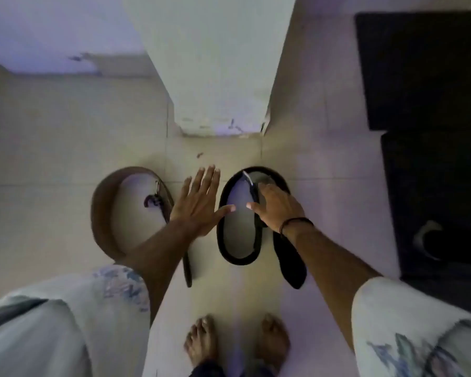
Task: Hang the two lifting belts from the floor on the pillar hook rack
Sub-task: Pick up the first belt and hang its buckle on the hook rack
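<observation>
Two lifting belts lie coiled on the tiled floor in front of a white pillar (218, 63). The brown belt (101, 210) is on the left, its buckle inside the loop and its strap end trailing toward me. The black belt (226, 248) is on the right, with a wide tail beside it. My left hand (199, 202) hovers flat with fingers spread between the two belts, holding nothing. My right hand (278, 208) reaches down over the black belt's right side, fingers spread; I cannot tell if it touches the belt. No hook rack is in view.
A black floor mat (430, 104) covers the right side, with a dark shoe-like object (430, 240) on it. My bare feet (237, 344) stand just behind the belts. A wall base runs along the far left.
</observation>
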Tool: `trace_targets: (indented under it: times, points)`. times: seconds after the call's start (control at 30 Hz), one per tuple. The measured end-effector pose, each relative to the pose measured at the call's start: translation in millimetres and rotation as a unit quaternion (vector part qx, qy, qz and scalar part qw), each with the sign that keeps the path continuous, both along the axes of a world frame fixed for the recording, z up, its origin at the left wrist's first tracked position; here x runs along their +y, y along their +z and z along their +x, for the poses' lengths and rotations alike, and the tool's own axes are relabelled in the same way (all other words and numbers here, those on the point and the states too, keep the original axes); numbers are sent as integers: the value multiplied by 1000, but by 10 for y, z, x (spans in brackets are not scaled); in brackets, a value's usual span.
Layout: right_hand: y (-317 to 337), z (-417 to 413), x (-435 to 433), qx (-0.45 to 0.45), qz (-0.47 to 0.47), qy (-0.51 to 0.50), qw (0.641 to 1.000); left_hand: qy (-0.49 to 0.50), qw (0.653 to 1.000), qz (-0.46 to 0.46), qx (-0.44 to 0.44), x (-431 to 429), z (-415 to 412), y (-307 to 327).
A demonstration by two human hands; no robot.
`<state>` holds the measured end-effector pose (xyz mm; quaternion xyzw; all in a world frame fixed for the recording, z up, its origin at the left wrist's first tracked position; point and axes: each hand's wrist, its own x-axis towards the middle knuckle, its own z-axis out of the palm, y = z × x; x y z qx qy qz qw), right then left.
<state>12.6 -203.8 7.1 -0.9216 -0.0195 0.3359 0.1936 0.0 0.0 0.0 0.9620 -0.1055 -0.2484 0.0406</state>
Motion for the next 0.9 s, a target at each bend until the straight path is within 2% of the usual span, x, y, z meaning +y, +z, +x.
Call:
trace_targets:
  times: [0.1, 0.17, 0.27, 0.37, 0.47, 0.53, 0.67, 0.77, 0.9]
  points:
    - [-697, 39, 98, 1, -20, -53, 998, 3, 1000, 22, 21, 50, -11, -675]
    - [-939, 56, 163, 22, -41, -71, 996, 0, 999, 22, 35, 65, -39, -953]
    - [-1043, 74, 245, 12, -56, -78, 995, 11, 998, 12, 62, 28, -52, -1077]
    - [-909, 54, 283, -32, -57, -101, 993, 80, 993, -57, 62, -50, -25, -903]
    - [-456, 8, 343, -87, -33, -135, 987, 198, 962, -187, 14, -251, 60, -335]
    - [-48, 42, 395, -116, -15, -141, 983, 288, 924, -249, 35, -401, 234, 110]
    - [1059, 206, 550, -198, 24, -124, 972, 429, 807, -394, 102, -543, 699, 1167]
    - [1983, 383, 644, -261, 56, -128, 955, 444, 761, -463, 99, -506, 987, 2093]
    - [3253, 702, 751, -312, 117, -137, 933, 446, 739, -503, 51, -345, 1331, 3364]
